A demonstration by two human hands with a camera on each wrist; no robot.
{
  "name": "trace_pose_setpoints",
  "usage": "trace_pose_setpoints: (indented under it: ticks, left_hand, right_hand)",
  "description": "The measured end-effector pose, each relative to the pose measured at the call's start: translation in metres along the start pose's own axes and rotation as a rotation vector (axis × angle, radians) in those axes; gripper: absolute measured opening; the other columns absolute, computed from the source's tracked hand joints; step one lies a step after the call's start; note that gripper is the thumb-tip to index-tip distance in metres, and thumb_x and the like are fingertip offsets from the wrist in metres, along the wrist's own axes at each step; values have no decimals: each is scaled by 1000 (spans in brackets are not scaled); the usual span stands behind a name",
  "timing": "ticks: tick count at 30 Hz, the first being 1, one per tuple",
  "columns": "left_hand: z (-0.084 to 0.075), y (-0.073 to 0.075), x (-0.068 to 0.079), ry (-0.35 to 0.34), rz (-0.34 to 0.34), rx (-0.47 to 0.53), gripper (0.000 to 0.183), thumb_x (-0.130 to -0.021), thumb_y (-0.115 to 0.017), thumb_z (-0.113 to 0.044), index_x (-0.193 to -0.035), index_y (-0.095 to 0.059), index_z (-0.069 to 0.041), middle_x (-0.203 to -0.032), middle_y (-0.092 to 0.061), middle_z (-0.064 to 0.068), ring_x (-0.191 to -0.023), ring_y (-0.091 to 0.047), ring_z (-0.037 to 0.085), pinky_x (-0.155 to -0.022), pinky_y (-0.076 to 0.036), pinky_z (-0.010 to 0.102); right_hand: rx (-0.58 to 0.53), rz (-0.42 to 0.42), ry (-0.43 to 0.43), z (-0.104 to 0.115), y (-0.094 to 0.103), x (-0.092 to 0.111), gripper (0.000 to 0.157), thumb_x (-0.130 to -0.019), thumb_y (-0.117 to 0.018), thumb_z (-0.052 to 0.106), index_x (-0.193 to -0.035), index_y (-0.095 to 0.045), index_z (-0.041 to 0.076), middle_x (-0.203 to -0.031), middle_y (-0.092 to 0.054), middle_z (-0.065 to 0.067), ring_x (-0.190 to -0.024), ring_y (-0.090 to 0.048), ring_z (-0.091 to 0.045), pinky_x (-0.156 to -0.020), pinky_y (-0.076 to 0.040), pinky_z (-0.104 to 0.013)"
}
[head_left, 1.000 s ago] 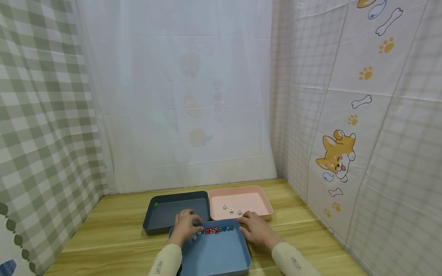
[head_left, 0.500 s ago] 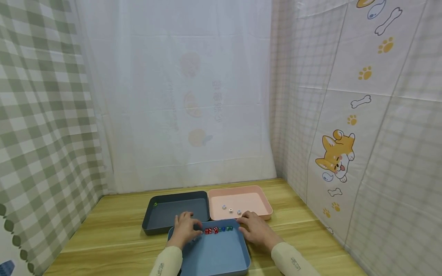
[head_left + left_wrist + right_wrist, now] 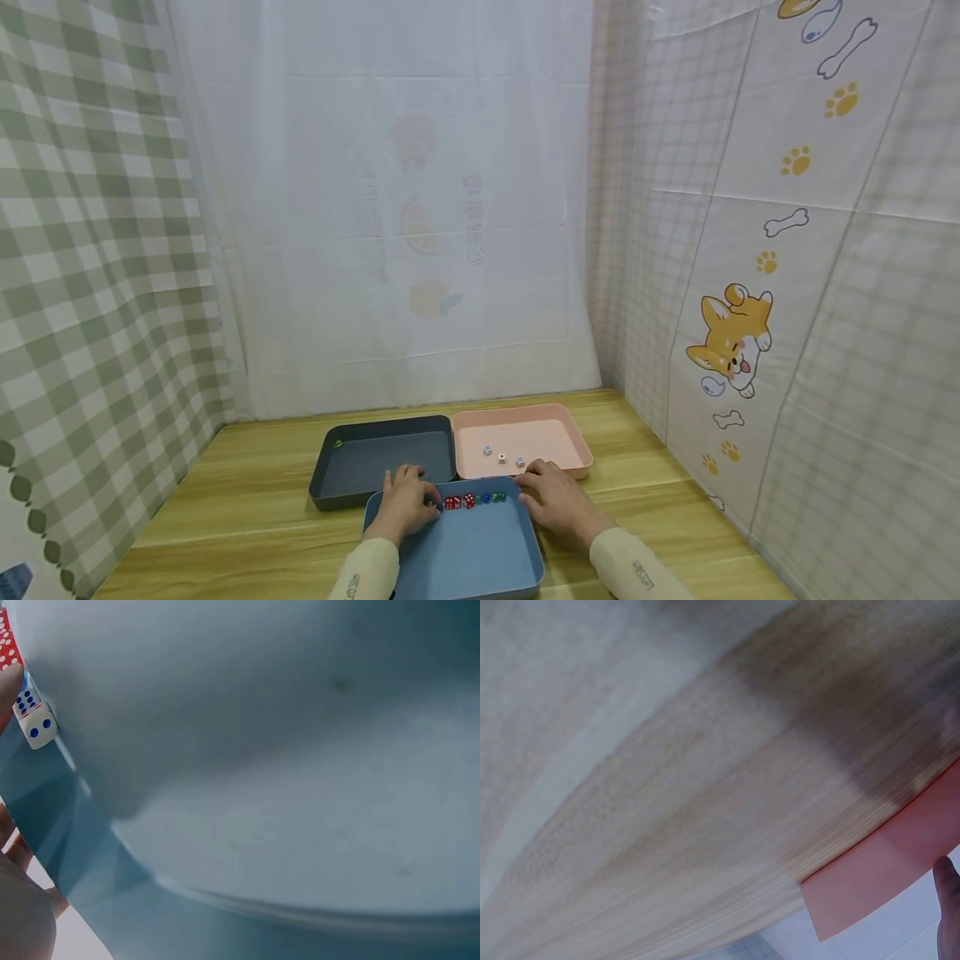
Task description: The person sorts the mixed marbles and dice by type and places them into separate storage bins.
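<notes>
A row of small dice lies along the far wall of the blue tray (image 3: 480, 554): red dice (image 3: 453, 502), a blue die (image 3: 486, 498) and green dice (image 3: 499, 497). My left hand (image 3: 403, 506) reaches over the tray's far left corner, fingertips at the left end of this row. In the left wrist view a fingertip touches the row beside a white die (image 3: 39, 727) with blue pips, while other fingers extend past the rim. My right hand (image 3: 558, 504) rests at the far right corner, fingertips right at the rim.
Behind the blue tray stand a dark grey tray (image 3: 390, 429) with a small green piece (image 3: 338, 443), and a pink tray (image 3: 555, 422) with white dice (image 3: 502, 458). All stand on a wood-patterned table (image 3: 210, 508). Curtains (image 3: 420, 208) hang around it.
My left hand has shifted slightly at the row's left end. White dice seen beside it a second ago are now hidden by it in the head view. My right hand stays put.
</notes>
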State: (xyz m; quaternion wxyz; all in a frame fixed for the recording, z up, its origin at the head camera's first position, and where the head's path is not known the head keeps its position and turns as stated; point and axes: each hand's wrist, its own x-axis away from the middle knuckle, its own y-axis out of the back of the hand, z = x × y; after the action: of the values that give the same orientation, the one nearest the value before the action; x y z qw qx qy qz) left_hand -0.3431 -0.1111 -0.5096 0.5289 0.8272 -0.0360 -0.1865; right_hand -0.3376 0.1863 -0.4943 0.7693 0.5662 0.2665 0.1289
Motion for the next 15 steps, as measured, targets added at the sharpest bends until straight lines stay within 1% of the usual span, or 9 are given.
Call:
trace_pose_setpoints:
  ticks: [7, 15]
  left_hand:
    - [1, -2, 1, -23, -4, 7, 14, -74, -87, -18, -75, -73, -20, -129, -56, 21, -129, -40, 45, -107, -18, 73]
    - [2, -1, 0, -24, 2, 21, 12, -76, -85, -19, -74, -72, -21, -129, -55, 21, -129, -39, 45, -107, -18, 73]
  right_hand:
    - [13, -20, 23, -2, -1, 0, 30, -99, -61, 26, -123, -70, 12, -118, -57, -4, -104, -54, -21, -92, -48, -44]
    - [17, -32, 39, -2, -3, 0, 29, -98, -62, 25, -123, -70, 11, -117, -58, -4, -103, -54, -21, -91, -48, -44]
